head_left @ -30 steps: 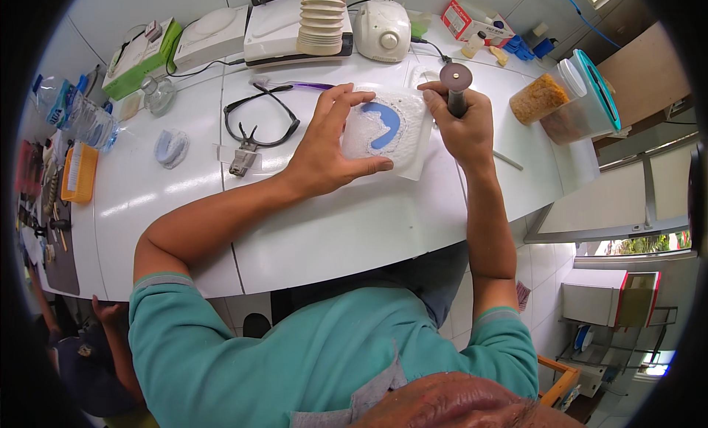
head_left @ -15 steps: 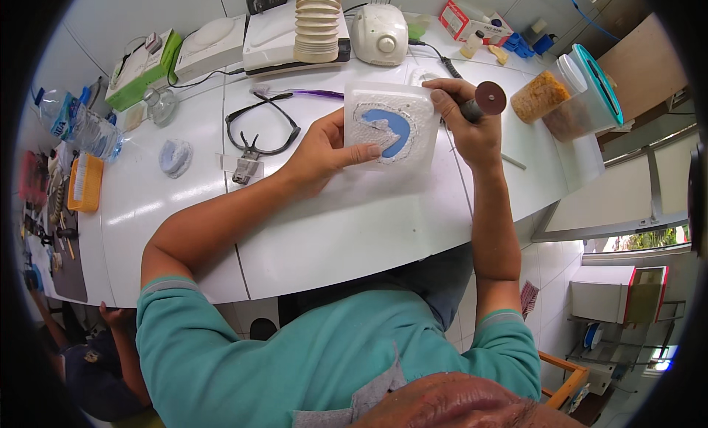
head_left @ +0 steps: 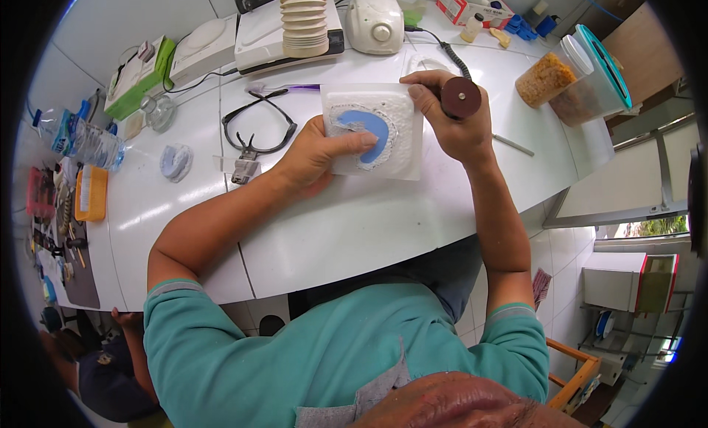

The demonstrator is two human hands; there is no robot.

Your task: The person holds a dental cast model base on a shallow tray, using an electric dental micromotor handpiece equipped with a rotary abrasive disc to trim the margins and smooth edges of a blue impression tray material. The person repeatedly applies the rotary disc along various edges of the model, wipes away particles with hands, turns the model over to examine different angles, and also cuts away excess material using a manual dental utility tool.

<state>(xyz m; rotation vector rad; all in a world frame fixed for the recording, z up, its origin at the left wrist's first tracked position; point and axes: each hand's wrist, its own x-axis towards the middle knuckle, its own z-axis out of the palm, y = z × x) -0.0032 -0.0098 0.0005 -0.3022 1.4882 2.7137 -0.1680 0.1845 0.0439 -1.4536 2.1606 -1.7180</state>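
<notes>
In front of me, my left hand (head_left: 310,154) grips the left edge of a square, translucent white plastic sheet (head_left: 404,151). Its thumb lies across a blue horseshoe-shaped dental form (head_left: 381,127), which is ringed by bumpy white texture in the sheet's middle. My right hand (head_left: 466,133) is closed round a rotary handpiece, mostly hidden by the fingers, with a dark red round disc (head_left: 451,96) at its end. The right thumb and forefinger also reach the sheet's upper right corner. The disc stands apart from the sheet, to its right.
Black-framed magnifier glasses (head_left: 259,126) and a white dental cast (head_left: 175,161) lie left on the white table (head_left: 354,229). Behind are a ribbed suction hose (head_left: 304,22) and a white control unit (head_left: 375,26). Tubs (head_left: 590,85) stand right. Another person (head_left: 114,376) is at lower left.
The sheet has shifted slightly left, and my left thumb now covers more of the blue form. My right hand has turned, so the disc sits further left and faces me more.
</notes>
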